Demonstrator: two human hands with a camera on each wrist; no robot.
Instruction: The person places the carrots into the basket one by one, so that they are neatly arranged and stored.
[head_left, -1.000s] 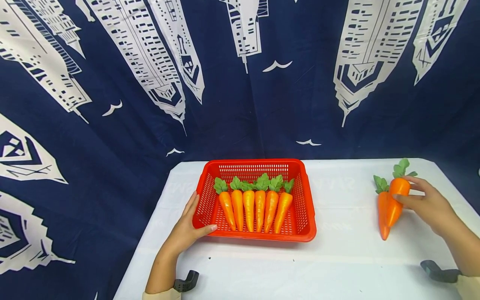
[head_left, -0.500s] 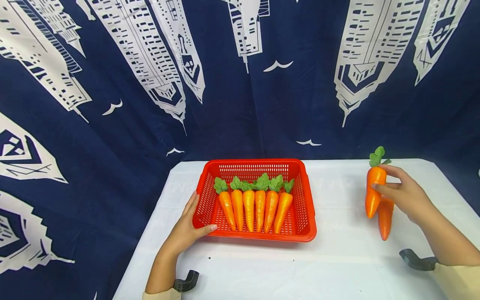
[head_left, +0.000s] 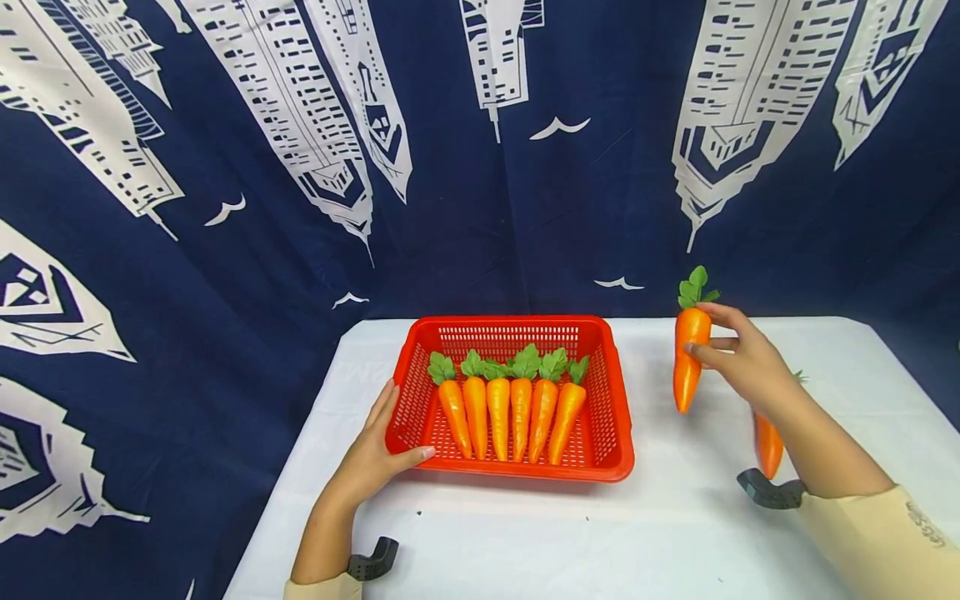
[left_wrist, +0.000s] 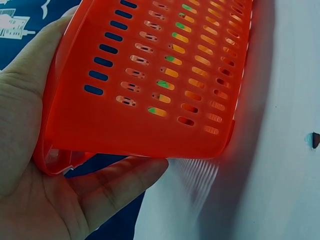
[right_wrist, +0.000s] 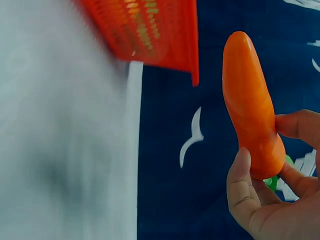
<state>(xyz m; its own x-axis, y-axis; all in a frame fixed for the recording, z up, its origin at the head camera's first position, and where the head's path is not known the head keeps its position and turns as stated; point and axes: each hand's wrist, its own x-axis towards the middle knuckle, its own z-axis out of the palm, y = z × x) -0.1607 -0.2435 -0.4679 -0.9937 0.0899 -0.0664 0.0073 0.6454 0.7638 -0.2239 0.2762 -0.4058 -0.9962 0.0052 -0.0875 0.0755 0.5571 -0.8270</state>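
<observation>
Raised above the white table, an orange carrot (head_left: 687,358) with green leaves is pinched near its top by the fingers and thumb of my right hand (head_left: 738,354). In the right wrist view the carrot (right_wrist: 250,105) has its tip pointing up the picture. A red plastic basket (head_left: 517,473) with slotted walls stands on the table, with several carrots (head_left: 497,417) laid side by side in it, leaves toward the back. My left hand (head_left: 367,462) rests on the basket's left front corner, thumb and fingers spread and fairly straight. The left wrist view shows its thumb touching the red wall (left_wrist: 135,120).
Another carrot (head_left: 768,446) lies on the white table (head_left: 562,542) at the right, partly hidden by my right forearm. Behind the table hangs a dark blue cloth (head_left: 465,233) with white buildings and birds.
My right hand has carried the carrot leftward from beside the other carrot, up off the table and closer to the basket. The left hand and the basket stay put.
</observation>
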